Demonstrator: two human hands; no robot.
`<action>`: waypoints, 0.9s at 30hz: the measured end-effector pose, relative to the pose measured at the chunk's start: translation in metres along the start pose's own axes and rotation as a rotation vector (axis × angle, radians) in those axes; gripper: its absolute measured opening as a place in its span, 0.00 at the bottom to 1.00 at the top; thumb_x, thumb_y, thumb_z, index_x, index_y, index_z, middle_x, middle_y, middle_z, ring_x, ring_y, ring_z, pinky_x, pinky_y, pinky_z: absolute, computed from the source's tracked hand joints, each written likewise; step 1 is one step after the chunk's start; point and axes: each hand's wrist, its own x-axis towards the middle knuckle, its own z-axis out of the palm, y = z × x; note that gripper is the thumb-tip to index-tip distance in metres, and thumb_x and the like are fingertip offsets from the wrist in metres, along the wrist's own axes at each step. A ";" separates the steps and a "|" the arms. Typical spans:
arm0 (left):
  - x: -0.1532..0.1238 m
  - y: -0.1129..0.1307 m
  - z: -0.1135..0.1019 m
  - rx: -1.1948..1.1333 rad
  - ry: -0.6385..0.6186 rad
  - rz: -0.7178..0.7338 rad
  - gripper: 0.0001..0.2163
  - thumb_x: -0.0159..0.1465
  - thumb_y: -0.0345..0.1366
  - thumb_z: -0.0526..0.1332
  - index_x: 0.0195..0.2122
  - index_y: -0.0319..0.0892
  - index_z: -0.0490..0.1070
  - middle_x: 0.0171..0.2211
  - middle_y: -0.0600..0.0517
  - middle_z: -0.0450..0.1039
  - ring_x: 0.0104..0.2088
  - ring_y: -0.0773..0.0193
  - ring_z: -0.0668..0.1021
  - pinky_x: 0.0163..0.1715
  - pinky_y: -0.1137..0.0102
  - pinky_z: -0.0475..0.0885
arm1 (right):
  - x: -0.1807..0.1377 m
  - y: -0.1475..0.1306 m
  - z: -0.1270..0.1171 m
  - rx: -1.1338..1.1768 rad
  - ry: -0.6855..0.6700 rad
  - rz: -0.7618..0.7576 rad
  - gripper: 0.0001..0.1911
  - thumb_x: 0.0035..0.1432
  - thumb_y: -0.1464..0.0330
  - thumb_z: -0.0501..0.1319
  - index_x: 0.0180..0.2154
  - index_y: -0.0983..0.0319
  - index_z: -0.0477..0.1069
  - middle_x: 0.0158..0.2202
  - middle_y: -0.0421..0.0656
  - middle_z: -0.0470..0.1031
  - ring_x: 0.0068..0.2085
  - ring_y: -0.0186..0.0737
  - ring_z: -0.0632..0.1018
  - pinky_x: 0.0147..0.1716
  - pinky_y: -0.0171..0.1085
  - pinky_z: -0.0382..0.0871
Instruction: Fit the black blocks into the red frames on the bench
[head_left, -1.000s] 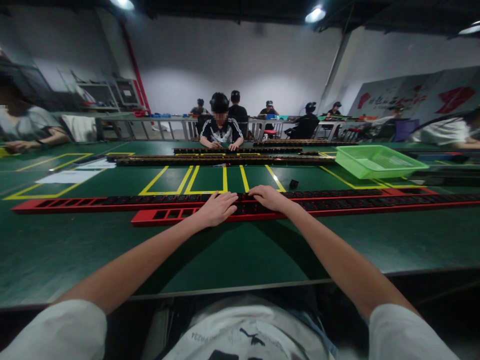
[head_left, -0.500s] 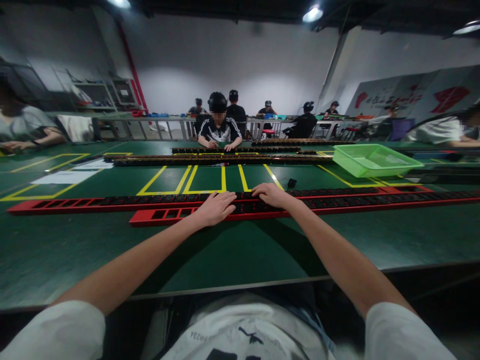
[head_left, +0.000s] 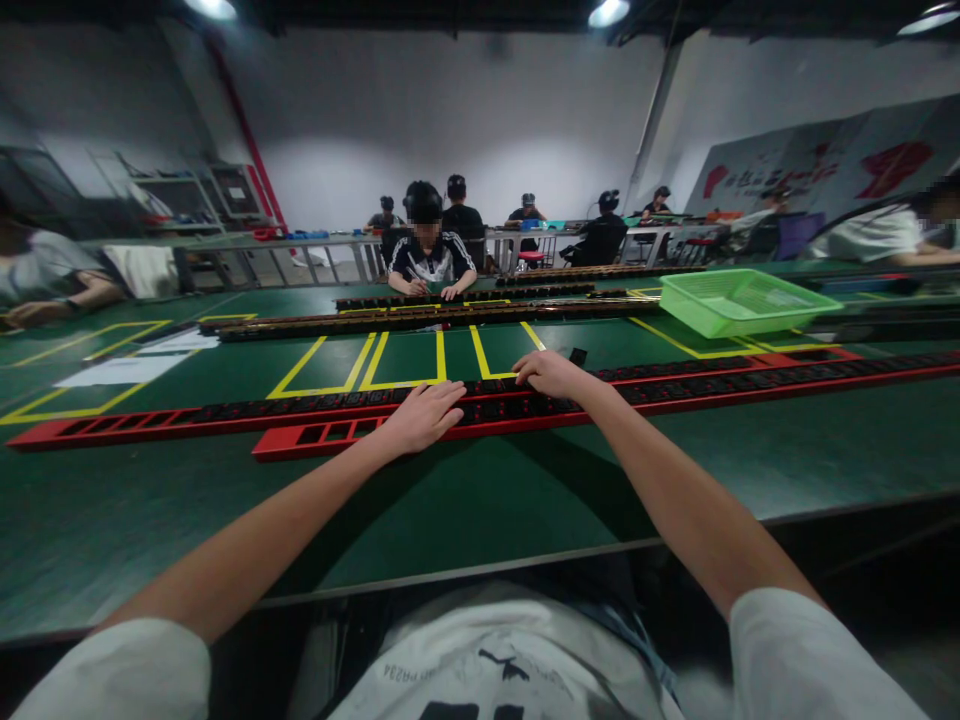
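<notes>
Two long red strip frames lie side by side across the table, the far frame and the near frame. Small square black pieces fill most of their slots; the slots at the left ends are bare. My left hand lies over the near frame, fingers stretched out flat with the tips at the rows of black pieces. To its right, my right hand rests over the rows, fingers bent and slightly apart, tips down at the far frame. Its thumb is hidden. One loose black piece sits just beyond that hand.
A light green plastic basket stands at the back right. Long dark strips lie across the table behind yellow tape outlines. White papers are at the left. A co-worker sits opposite; other people sit at both sides.
My right hand has shifted a little to the right along the frames. My left hand stays in nearly the same place. The whole view has tilted and moved slightly.
</notes>
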 end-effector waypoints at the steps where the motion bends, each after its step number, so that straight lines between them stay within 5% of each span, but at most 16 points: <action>1: 0.000 0.000 -0.001 0.002 0.000 0.003 0.25 0.74 0.45 0.43 0.67 0.40 0.58 0.69 0.45 0.57 0.68 0.54 0.61 0.65 0.55 0.56 | 0.000 0.000 0.000 -0.004 0.008 0.000 0.20 0.52 0.81 0.54 0.34 0.63 0.83 0.50 0.45 0.80 0.50 0.47 0.79 0.57 0.43 0.69; 6: -0.001 0.000 -0.001 0.006 -0.006 0.004 0.25 0.74 0.45 0.43 0.68 0.42 0.58 0.69 0.45 0.56 0.68 0.54 0.61 0.65 0.54 0.56 | -0.001 0.005 -0.002 0.030 -0.033 0.041 0.20 0.52 0.81 0.54 0.34 0.61 0.83 0.47 0.43 0.81 0.48 0.44 0.80 0.54 0.39 0.70; 12: 0.000 -0.001 0.002 0.016 0.004 0.003 0.24 0.74 0.45 0.44 0.68 0.43 0.58 0.69 0.46 0.57 0.68 0.56 0.61 0.64 0.55 0.57 | -0.015 0.031 -0.011 0.012 -0.083 0.236 0.22 0.57 0.67 0.63 0.53 0.64 0.76 0.51 0.50 0.79 0.49 0.49 0.79 0.51 0.43 0.71; 19: 0.000 -0.001 0.001 -0.005 0.010 0.003 0.25 0.74 0.46 0.44 0.68 0.42 0.58 0.69 0.45 0.57 0.68 0.55 0.61 0.64 0.55 0.57 | -0.036 0.078 -0.021 0.083 -0.339 0.433 0.25 0.52 0.65 0.68 0.53 0.61 0.77 0.49 0.48 0.80 0.49 0.51 0.79 0.50 0.42 0.72; 27: 0.001 -0.001 0.004 0.003 0.019 0.003 0.24 0.74 0.46 0.44 0.67 0.43 0.59 0.68 0.45 0.58 0.68 0.55 0.61 0.65 0.55 0.56 | -0.044 0.076 -0.025 0.030 -0.312 0.367 0.22 0.52 0.67 0.67 0.50 0.62 0.79 0.46 0.48 0.81 0.47 0.51 0.80 0.49 0.41 0.71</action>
